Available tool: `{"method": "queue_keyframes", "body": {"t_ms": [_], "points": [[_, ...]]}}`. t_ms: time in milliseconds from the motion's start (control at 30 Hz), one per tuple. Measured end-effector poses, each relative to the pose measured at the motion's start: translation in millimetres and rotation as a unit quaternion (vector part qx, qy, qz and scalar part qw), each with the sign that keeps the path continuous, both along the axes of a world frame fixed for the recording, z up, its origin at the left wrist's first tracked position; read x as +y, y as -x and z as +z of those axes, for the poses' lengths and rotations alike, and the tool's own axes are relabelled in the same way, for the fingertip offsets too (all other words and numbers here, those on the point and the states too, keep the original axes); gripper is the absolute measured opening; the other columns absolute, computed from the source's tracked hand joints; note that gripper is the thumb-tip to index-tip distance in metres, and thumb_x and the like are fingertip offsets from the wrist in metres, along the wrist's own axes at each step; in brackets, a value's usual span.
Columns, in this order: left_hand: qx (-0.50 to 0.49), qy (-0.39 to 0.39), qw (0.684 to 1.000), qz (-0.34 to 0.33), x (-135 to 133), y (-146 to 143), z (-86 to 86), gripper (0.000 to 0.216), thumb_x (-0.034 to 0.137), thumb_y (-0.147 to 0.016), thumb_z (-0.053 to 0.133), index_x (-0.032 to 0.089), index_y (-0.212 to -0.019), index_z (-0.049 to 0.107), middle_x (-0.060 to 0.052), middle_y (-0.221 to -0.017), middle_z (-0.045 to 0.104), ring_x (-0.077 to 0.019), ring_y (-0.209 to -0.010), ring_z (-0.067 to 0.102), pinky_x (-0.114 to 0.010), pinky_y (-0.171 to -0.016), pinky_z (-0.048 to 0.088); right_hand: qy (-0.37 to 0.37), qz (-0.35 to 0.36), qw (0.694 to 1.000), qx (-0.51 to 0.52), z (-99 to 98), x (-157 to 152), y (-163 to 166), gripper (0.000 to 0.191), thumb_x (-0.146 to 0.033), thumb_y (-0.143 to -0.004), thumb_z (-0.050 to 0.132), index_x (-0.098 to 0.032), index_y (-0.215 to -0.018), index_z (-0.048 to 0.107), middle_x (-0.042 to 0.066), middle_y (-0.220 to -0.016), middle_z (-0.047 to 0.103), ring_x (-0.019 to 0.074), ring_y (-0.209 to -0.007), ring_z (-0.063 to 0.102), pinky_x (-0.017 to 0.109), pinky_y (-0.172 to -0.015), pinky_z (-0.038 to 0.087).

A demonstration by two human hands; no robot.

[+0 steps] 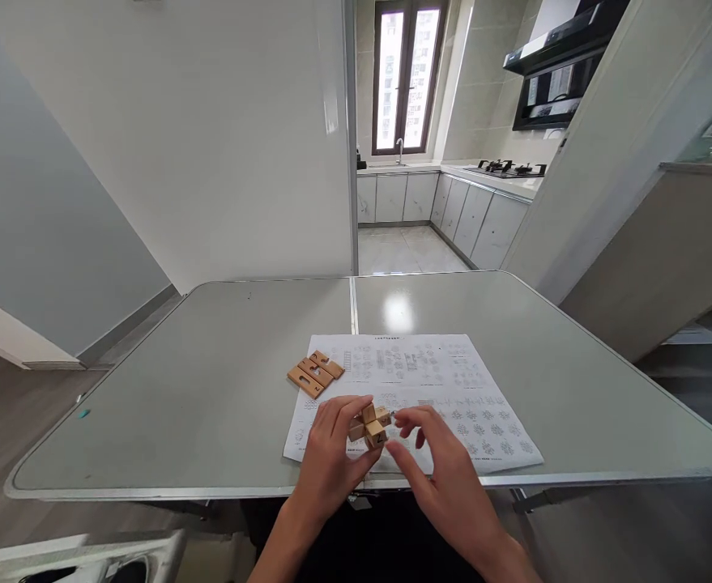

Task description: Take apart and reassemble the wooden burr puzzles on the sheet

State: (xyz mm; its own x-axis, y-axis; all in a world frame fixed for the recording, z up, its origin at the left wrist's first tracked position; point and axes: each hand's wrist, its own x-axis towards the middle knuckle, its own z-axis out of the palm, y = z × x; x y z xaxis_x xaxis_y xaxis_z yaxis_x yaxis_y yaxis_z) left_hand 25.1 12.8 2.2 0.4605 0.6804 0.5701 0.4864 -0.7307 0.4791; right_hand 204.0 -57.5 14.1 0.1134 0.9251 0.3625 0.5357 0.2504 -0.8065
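My left hand point(330, 457) grips a small wooden puzzle assembly point(371, 427) of interlocked notched blocks, held just above the near edge of a printed instruction sheet point(453, 389). My right hand point(437, 465) is beside it on the right, its fingertips pinched at the right side of the assembly. Three loose flat wooden pieces point(315, 372) with notches lie side by side on the table at the sheet's left edge, apart from both hands.
The grey folding table point(210, 389) has a metal rim and a centre seam. A white wall panel stands behind it. Beyond is a kitchen with a counter point(501, 182), stove and window. A white object point(88, 563) sits low at the left.
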Motion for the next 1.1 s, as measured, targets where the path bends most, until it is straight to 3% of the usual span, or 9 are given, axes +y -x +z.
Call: {"method": "queue_keyframes", "body": {"t_ms": [100, 167, 267, 367, 400, 500, 667, 1100], "points": [[0.022, -0.047, 0.999, 0.0, -2, -4, 3.9, 0.057, 0.014, -0.087, 0.073, 0.027, -0.138, 0.051, -0.008, -0.116, 0.068, -0.0264, -0.105, 0.065, -0.044, -0.095, 0.053, 0.006, 0.024, 1.0, -0.016, 1.3, -3, 5, 0.016, -0.038, -0.103, 0.055, -0.026, -0.111, 0.06, 0.002, -0.095, 0.068, 0.0203, -0.084, 0.065, 0.032, -0.075, 0.055], [0.017, -0.029, 0.999, -0.005, -3, -5, 7.2, 0.056, 0.015, -0.088, 0.072, 0.028, -0.138, 0.052, -0.008, -0.116, 0.067, -0.0258, -0.105, 0.065, -0.044, -0.095, 0.053, 0.019, 0.025, 0.999, -0.002, 2.4, -3, 6, 0.016, -0.038, -0.104, 0.052, -0.025, -0.107, 0.061, 0.001, -0.09, 0.068, 0.0191, -0.078, 0.064, 0.03, -0.071, 0.054], [-0.029, 0.1, 0.994, -0.03, -6, -2, 11.1, 0.072, 0.029, -0.08, 0.085, 0.032, -0.142, 0.049, -0.009, -0.127, 0.061, -0.0254, -0.109, 0.064, -0.043, -0.096, 0.054, 0.05, 0.031, 0.997, 0.052, 4.0, -3, 3, 0.022, -0.04, -0.106, 0.046, -0.024, -0.105, 0.063, 0.002, -0.089, 0.07, 0.0178, -0.074, 0.064, 0.028, -0.067, 0.053], [-0.076, 0.268, 0.958, -0.066, -8, 2, 14.6, 0.105, 0.044, -0.06, 0.097, 0.034, -0.15, 0.043, -0.01, -0.139, 0.057, -0.0284, -0.115, 0.063, -0.045, -0.101, 0.053, 0.075, 0.057, 0.989, 0.111, 6.5, -3, -1, 0.026, -0.042, -0.107, 0.046, -0.023, -0.109, 0.063, 0.004, -0.097, 0.071, 0.0178, -0.079, 0.067, 0.026, -0.071, 0.055], [-0.086, 0.314, 0.942, -0.077, -8, 3, 15.9, 0.104, 0.047, -0.061, 0.096, 0.034, -0.15, 0.044, -0.01, -0.14, 0.058, -0.0297, -0.117, 0.063, -0.046, -0.103, 0.052, 0.081, 0.068, 0.986, 0.126, 7.5, -3, -2, 0.026, -0.043, -0.107, 0.046, -0.023, -0.111, 0.062, 0.005, -0.099, 0.071, 0.018, -0.082, 0.067, 0.026, -0.072, 0.055], [-0.105, 0.394, 0.907, -0.105, -7, 4, 20.1, 0.074, 0.049, -0.075, 0.085, 0.029, -0.141, 0.058, -0.008, -0.13, 0.067, -0.0316, -0.12, 0.062, -0.045, -0.104, 0.051, 0.091, 0.092, 0.98, 0.15, 9.9, -4, -3, 0.027, -0.044, -0.107, 0.045, -0.024, -0.117, 0.061, 0.006, -0.103, 0.07, 0.0185, -0.087, 0.067, 0.025, -0.071, 0.055], [-0.142, 0.41, 0.893, -0.12, -9, 3, 24.3, 0.053, 0.051, -0.077, 0.08, 0.022, -0.12, 0.067, -0.006, -0.11, 0.072, -0.0276, -0.105, 0.066, -0.037, -0.096, 0.052, 0.09, 0.096, 0.98, 0.15, 10.8, -6, -3, 0.025, -0.044, -0.106, 0.048, -0.024, -0.115, 0.06, 0.004, -0.098, 0.069, 0.0181, -0.085, 0.066, 0.026, -0.075, 0.054], [-0.126, 0.418, 0.896, -0.076, -25, 0, 42.3, 0.033, 0.042, -0.087, 0.068, 0.02, -0.112, 0.066, -0.004, -0.098, 0.071, -0.0232, -0.093, 0.064, -0.031, -0.086, 0.051, 0.058, 0.082, 0.987, 0.127, 6.5, -11, 4, 0.019, -0.038, -0.106, 0.048, -0.025, -0.115, 0.058, 0.005, -0.111, 0.071, 0.02, -0.095, 0.069, 0.028, -0.084, 0.057]]}}
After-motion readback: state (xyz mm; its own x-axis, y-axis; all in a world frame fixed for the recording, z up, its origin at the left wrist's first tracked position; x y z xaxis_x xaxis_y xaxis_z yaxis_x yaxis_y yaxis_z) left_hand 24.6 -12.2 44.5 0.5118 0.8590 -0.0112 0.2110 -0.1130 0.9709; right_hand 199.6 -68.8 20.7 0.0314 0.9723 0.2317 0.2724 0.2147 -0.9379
